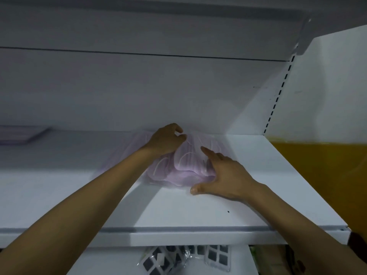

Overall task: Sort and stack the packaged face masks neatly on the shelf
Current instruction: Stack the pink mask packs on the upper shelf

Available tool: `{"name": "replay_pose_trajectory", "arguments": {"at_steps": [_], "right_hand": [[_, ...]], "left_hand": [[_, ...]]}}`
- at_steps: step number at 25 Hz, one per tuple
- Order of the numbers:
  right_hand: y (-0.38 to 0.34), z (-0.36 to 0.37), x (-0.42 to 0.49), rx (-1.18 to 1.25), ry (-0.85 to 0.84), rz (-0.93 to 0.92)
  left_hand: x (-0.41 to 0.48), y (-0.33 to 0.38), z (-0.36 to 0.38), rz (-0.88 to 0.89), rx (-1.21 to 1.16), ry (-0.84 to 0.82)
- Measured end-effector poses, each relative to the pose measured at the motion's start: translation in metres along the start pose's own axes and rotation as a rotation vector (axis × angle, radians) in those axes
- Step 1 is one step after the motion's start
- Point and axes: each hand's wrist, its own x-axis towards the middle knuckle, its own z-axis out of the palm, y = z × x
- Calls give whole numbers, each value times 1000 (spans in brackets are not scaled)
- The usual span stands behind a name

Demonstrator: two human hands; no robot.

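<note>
White shelving fills the view. At nine o'clock a flat pale pack [21, 134] lies far back on the shelf [198, 211]. At centre, against the back wall, sits the lilac mask package [184, 165]. The left hand [165, 139] pinches its wrapper at twelve o'clock with curled fingers, and the right hand [224, 175] presses its three o'clock side with straight, unclenched fingers.

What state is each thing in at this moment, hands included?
Left hand, fingers curled, pinching the purple mask pack's far edge.
Right hand, fingers straight, pressing on the pack's near right side.
Purple mask pack, lying on the shelf, crumpled, touched by both hands.
Second pack, flat at far left of the shelf, untouched.
Black-square packets, lying overlapped on the lower shelf.
</note>
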Motion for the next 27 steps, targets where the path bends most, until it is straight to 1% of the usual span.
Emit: {"name": "replay_pose_trajectory", "arguments": {"at_steps": [2,5,7,10,13,15,17,18,19,20,22,23,24,25,27], "right_hand": [[-3,5,-2,-102,58,-94],[1,8,-1,-69,166,-120],[2,4,-1,-40,157,-97],[0,-2,-2,46,162,-57],[1,-2,0,75,148,9],[1,-2,2,80,156,58],[1,1,2,107,176,117],[2,4,1,114,194,116],[1,8,0,102,226,76],[0,13,-3,61,244,2],[-2,16,-6,-11,223,-127],[-1,15,-7,7,202,-130],[0,14,-8,78,180,-102],[1,13,-8,207,156,-55],[4,14,-6,572,134,59]], "left_hand": [[1,10,4,17,-15,-13],[3,15,5,2,-115,1],[5,12,4,-29,-214,29],[4,6,2,-77,-292,101],[-4,5,-3,-95,-364,136],[-11,6,-3,-112,-329,79],[-11,9,3,-194,-365,-74],[-10,11,7,-234,-405,-153],[-8,14,11,-259,-438,-194],[-4,17,13,-280,-472,-192],[-2,27,14,-280,-557,-194],[-1,30,15,-277,-589,-225],[-6,32,15,-274,-583,-266],[-9,34,12,-272,-559,-303],[-13,32,13,-281,-525,-377]]}}
